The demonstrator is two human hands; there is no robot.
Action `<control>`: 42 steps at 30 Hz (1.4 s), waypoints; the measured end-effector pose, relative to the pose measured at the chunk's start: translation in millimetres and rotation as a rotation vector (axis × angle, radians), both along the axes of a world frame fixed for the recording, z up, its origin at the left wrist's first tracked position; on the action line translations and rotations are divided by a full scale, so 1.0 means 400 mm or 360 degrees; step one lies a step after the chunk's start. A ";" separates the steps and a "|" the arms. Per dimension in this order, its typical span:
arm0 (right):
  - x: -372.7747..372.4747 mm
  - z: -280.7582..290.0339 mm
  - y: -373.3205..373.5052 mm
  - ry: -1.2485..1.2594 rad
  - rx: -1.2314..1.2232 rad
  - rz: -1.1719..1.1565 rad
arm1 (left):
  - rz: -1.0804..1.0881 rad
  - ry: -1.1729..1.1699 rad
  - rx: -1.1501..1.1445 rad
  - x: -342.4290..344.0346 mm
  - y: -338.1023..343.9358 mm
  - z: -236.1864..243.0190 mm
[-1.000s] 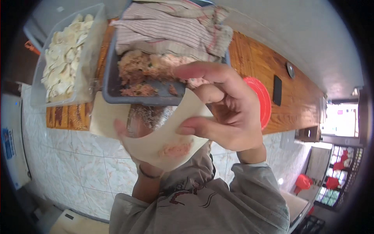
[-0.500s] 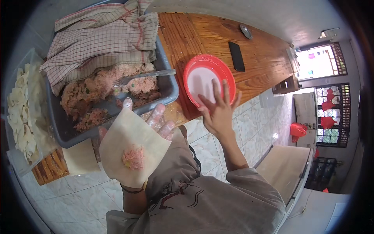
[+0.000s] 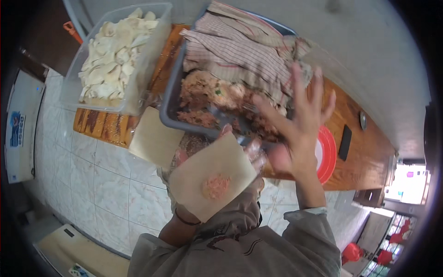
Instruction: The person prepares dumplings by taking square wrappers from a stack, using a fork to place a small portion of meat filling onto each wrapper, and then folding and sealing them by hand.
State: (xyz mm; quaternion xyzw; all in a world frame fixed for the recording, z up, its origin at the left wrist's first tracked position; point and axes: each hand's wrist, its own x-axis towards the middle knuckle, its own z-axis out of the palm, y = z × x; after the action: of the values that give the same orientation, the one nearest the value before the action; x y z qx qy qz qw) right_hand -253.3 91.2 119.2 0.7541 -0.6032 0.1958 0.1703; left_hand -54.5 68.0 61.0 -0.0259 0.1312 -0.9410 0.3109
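Note:
On my left hand (image 3: 254, 154) lies a pale square dough wrapper (image 3: 189, 177), the spread fingertips showing past its far edge. A small lump of pink minced filling (image 3: 217, 186) sits on the wrapper. My right hand (image 3: 304, 117) is raised over the near right part of a grey tray (image 3: 167, 111), fingers apart and slightly blurred, holding nothing. Inside the tray is minced filling (image 3: 200, 87) with green bits, partly covered by a checked cloth (image 3: 235, 51). Behind my right wrist stands a red bowl (image 3: 328, 159) of whitish liquid, partly hidden.
More flat wrappers (image 3: 154, 136) lie at the wooden table's (image 3: 108, 129) near edge. A clear plastic box (image 3: 159, 51) of folded dumplings (image 3: 113, 60) stands left of the tray. Right of the bowl are a black phone (image 3: 344, 143) and a small metal dish (image 3: 363, 120).
My right hand has left the red bowl's liquid and risen toward the tray. The view has turned left, bringing the dumpling box fully into sight. The wrapper and filling stay on my left hand.

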 end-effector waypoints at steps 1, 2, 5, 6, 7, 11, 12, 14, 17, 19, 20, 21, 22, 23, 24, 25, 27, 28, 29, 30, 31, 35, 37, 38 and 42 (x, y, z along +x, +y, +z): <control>-0.008 0.024 -0.006 -0.0029 0.0008 -0.0008 | 0.0030 -0.0044 -0.0012 0.003 0.001 0.006; -0.020 0.051 -0.026 -0.0048 -0.0008 -0.0013 | 0.0063 -0.0071 -0.0032 0.002 -0.003 0.010; -0.011 0.053 -0.047 -0.0050 0.0222 -0.0064 | 0.0131 -0.0190 -0.0045 0.005 -0.003 0.013; -0.016 0.056 -0.047 -0.0217 0.0322 -0.0048 | 0.0169 -0.0198 -0.0030 -0.015 -0.013 0.021; -0.020 0.055 -0.043 -0.0663 0.0470 0.0054 | 0.0190 -0.0220 -0.0016 -0.027 -0.021 0.029; 0.038 0.053 -0.087 -0.1311 0.0459 0.0179 | 0.0183 -0.0852 -0.0486 -0.035 -0.010 -0.010; 0.042 0.048 -0.106 -0.1198 0.0283 0.0284 | 0.0169 -0.0721 -0.0522 -0.035 -0.013 -0.015; 0.085 0.069 -0.058 -0.0809 0.0037 0.0400 | 0.0100 -0.0124 -0.0463 -0.049 -0.022 -0.009; 0.126 0.082 0.043 -0.0287 -0.0082 0.0724 | 0.0042 0.0089 -0.0247 -0.077 -0.048 0.053; 0.118 0.062 0.063 -0.0115 0.0175 0.0887 | 0.0060 0.0005 -0.0080 -0.083 -0.048 0.058; 0.112 0.058 0.068 -0.0086 0.0271 0.0934 | 0.0074 0.0046 0.0015 -0.088 -0.049 0.055; 0.104 0.070 0.070 -0.0153 0.0305 0.0934 | 0.0089 0.0089 0.0113 -0.089 -0.044 0.055; 0.093 0.078 0.074 -0.0221 0.0339 0.0927 | 0.0003 -0.0006 0.0094 -0.090 -0.044 0.056; 0.074 0.068 0.075 -0.0464 0.0389 0.0870 | -0.0088 -0.0101 0.0073 -0.090 -0.045 0.057; 0.047 0.051 0.068 -0.0689 0.0417 0.0810 | -0.0180 -0.0183 0.0029 -0.096 -0.053 0.062; 0.032 0.042 0.066 -0.0914 0.0441 0.0747 | 0.0045 -0.0335 -0.0353 -0.101 -0.043 0.058; 0.052 0.035 0.057 -0.1429 -0.0067 0.0145 | -0.0090 -0.1164 -0.1110 -0.114 -0.033 0.061; 0.057 0.032 0.056 -0.1668 -0.0330 -0.0159 | 0.0001 -0.1254 -0.1189 -0.119 -0.022 0.049; 0.043 0.029 0.073 -0.1324 -0.0135 -0.0007 | 0.0088 -0.1346 -0.1259 -0.124 -0.008 0.038; 0.057 0.043 0.076 -0.1443 0.0045 0.0177 | 0.0322 -0.1137 -0.1036 -0.121 0.016 -0.002; 0.038 0.027 0.085 -0.1699 -0.0049 0.0289 | 0.0519 -0.0903 -0.0810 -0.119 0.028 -0.028; 0.017 0.028 0.074 -0.1375 0.0158 0.0407 | 0.0663 -0.1306 -0.1546 -0.091 0.010 -0.043; 0.019 0.051 0.056 -0.0985 0.0373 0.0425 | 0.0665 -0.1725 -0.2010 -0.097 0.004 0.009; 0.020 0.064 0.054 -0.0798 0.0477 0.0436 | 0.0715 -0.1934 -0.2282 -0.096 0.001 0.032; 0.009 0.105 0.101 -0.1909 -0.0034 0.0586 | 0.1279 -0.1704 -0.2703 -0.014 -0.031 -0.002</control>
State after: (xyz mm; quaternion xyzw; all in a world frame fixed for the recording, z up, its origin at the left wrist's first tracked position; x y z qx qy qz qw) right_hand -249.9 131.5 161.4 0.6028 -0.4521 0.6171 -0.2267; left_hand -60.0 55.4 60.4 0.1404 -0.7349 -0.4428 0.4941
